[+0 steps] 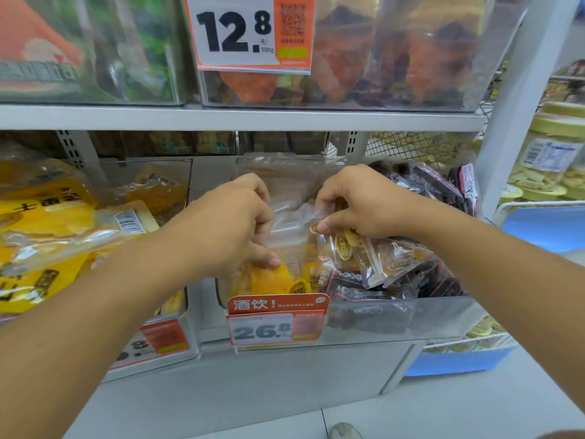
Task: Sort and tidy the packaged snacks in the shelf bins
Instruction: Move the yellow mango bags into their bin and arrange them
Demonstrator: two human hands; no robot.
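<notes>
At frame centre I see my left hand (234, 223) curled onto a clear packet (291, 217) standing in the clear bin (443, 315). My right hand (357, 201) pinches small amber snack bags (380, 258) just right of it. Yellow packets (47, 223) fill the left bin; a 26.8 price tag (275, 324) hangs below.
</notes>
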